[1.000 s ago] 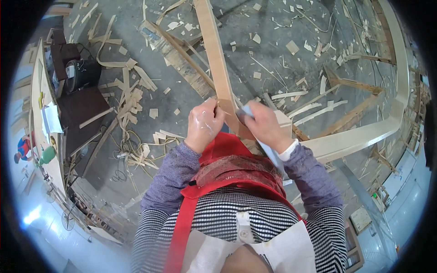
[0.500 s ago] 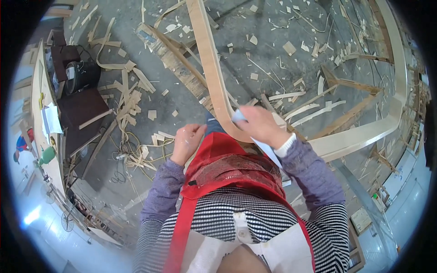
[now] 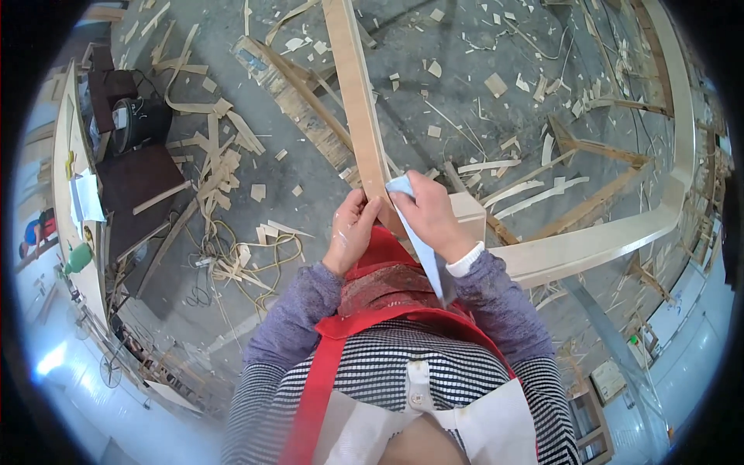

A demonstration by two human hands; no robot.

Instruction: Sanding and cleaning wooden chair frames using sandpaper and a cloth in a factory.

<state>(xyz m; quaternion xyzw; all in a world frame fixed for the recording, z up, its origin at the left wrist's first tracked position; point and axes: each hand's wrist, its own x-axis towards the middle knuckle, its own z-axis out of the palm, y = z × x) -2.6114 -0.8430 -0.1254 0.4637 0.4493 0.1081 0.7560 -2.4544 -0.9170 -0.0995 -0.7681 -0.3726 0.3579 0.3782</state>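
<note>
A large curved wooden frame (image 3: 359, 101) runs down from the top toward my body, and its other arm sweeps along the right. My left hand (image 3: 353, 232) is closed at its near left edge, thumb and fingertips pressed together on the wood. Just across from it my right hand (image 3: 431, 217) pinches a thin light blue sheet (image 3: 422, 252) against the opposite edge. The sheet hangs down along my wrist toward the red apron (image 3: 380, 291). Both hands' undersides are hidden, and the sheet's material is hard to tell.
Wood offcuts and strips (image 3: 221, 167) litter the grey floor. A rough plank (image 3: 298, 105) lies beyond the frame. Yellow cord (image 3: 263, 279) coils at the left, near a black drum-like object (image 3: 143, 125) and a bench (image 3: 77, 178). A person (image 3: 39, 229) is at the far left.
My left hand has moved right and up onto the wood's edge. The right hand has drawn slightly down and left with the blue sheet, which now shows more fully.
</note>
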